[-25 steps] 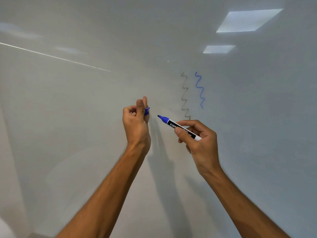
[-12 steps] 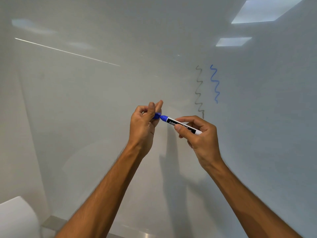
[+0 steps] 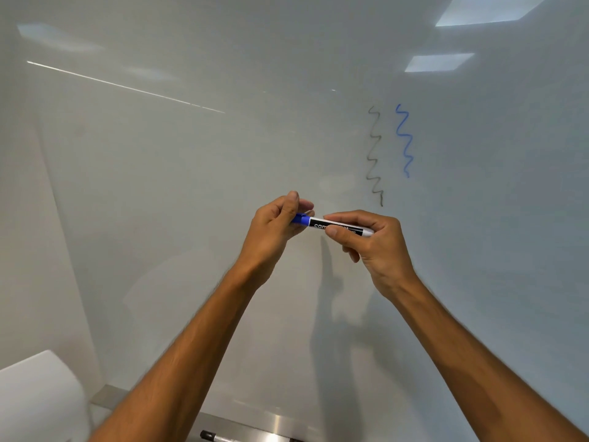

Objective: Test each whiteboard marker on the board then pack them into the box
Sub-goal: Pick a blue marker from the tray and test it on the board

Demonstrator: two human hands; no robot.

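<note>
Cap (image 3: 301,219) is pinched in the left grip (image 3: 277,228), marker (image 3: 338,227) held in the right grip (image 3: 376,250), mid-frame; pushed on askew, it could be left loose.

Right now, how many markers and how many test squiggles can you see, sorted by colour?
Blue marker, held in both hands: 1
Dark-capped marker, lying on the tray: 1
Grey squiggle: 1
Blue squiggle: 1
Total: 4
</note>
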